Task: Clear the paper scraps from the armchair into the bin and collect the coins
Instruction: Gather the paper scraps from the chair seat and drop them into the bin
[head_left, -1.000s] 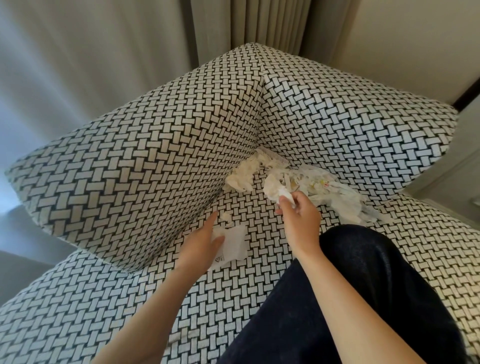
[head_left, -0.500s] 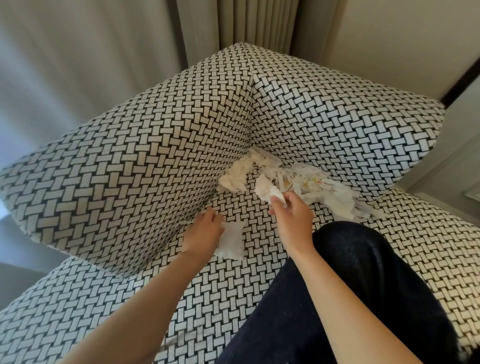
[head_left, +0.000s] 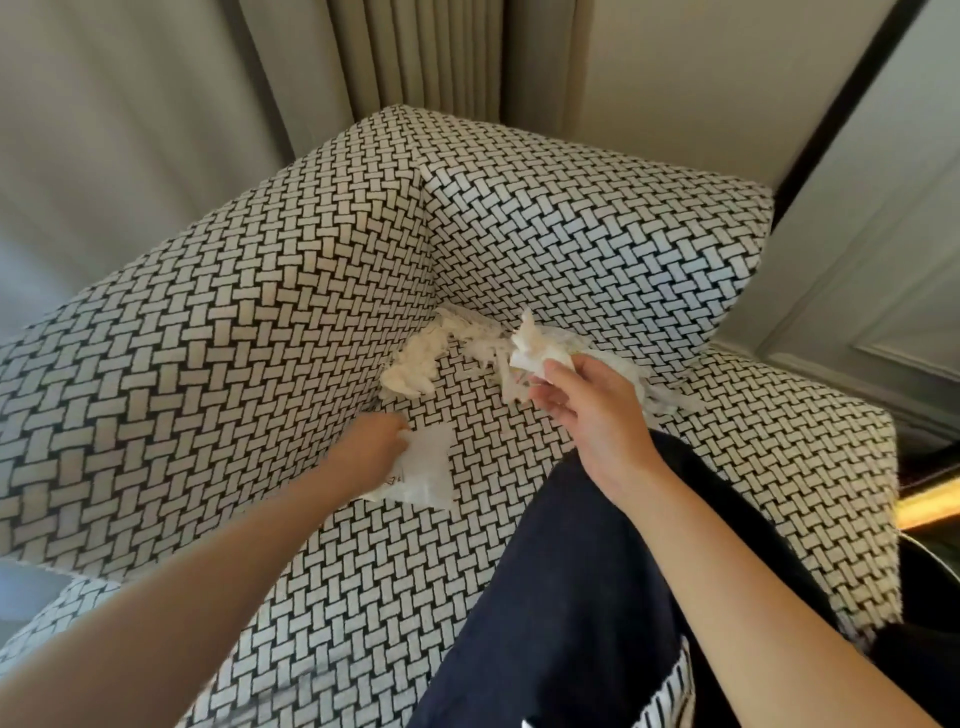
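Crumpled white paper scraps (head_left: 410, 366) heap in the seat corner of the black-and-white woven armchair (head_left: 249, 322). The right hand (head_left: 592, 415) has its grip clamped on one wad (head_left: 527, 348), the left hand (head_left: 371, 452) on a flat white slip (head_left: 428, 467). Gathering, I'd judge; next needs the unseen bin.

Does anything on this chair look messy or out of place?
Yes. A heap of torn paper lies in the back corner of the armchair seat, which looks odd on a chair. The right hand pinches one crumpled scrap beside it; the left hand holds a flat sheet nearer.
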